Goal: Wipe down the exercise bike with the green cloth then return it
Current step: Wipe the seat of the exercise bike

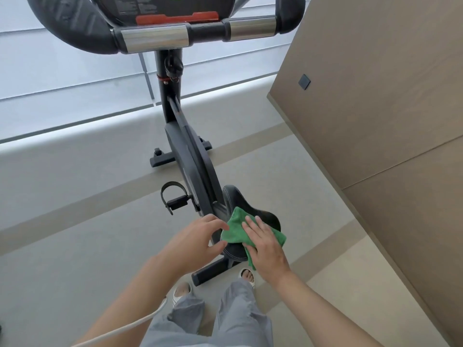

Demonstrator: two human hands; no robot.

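Observation:
A black exercise bike (190, 156) stands on the floor in front of me, its handlebar (155, 38) and console at the top of the view. The green cloth (235, 231) lies spread over the black saddle (235, 199). My right hand (265, 246) presses flat on the cloth, fingers apart. My left hand (200, 236) rests at the saddle's left edge, thumb under the rim, fingertips touching the cloth's left border. Most of the saddle's rear is hidden by cloth and hands.
A beige wall panel (375, 96) with a dark switch (304, 81) rises close on the right. A low white ledge (75, 151) and window run behind the bike. A pedal with strap (175, 196) sticks out left. A white cable (140, 321) crosses near my left arm.

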